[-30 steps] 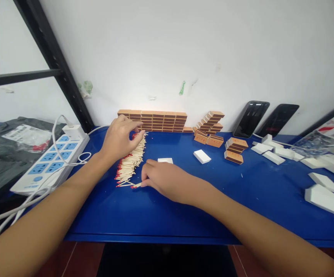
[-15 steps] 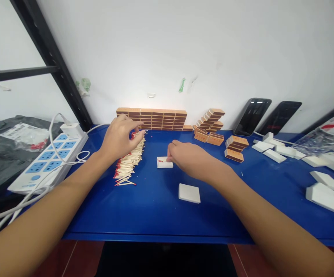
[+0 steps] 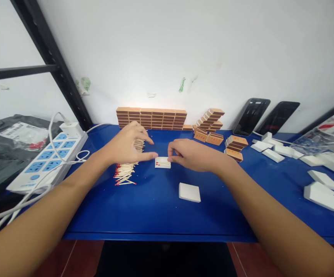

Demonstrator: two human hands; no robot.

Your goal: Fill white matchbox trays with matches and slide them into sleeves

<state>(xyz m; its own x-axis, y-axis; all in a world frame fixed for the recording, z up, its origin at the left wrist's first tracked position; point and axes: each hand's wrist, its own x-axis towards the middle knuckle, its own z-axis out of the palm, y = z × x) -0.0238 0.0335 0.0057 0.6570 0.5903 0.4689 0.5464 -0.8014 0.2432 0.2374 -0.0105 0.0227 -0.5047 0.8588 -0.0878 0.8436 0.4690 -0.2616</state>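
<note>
A: What lies nearest on the blue counter (image 3: pixel 155 215), taking the small white matchbox tray (image 3: pixel 162 166) as our landmark?

B: A flat white box (image 3: pixel 189 192), in front of the tray and a little to its right.

A: And the tray itself?

B: It sits between both hands, with a few red-tipped matches (image 3: pixel 161 163) lying in it.

A: How does the right hand (image 3: pixel 169 154) stand?

B: At the tray's right end, fingers curled and fingertips close together. I can't tell whether its grip pinches anything.

A: The left hand (image 3: pixel 155 149)?

B: Its grip is open, thumb and forefinger spread apart, the thumb tip just beside the tray's left end. Whether it touches, I can't say. A long match pile (image 3: pixel 124 173) lies left of the tray, partly under that hand.

A: Farther off?

B: Behind the tray and to its right, a low matchbox stack (image 3: pixel 234 144); beyond it, a matchbox row (image 3: pixel 161 119) stacked several high against the wall, behind the tray.
</note>
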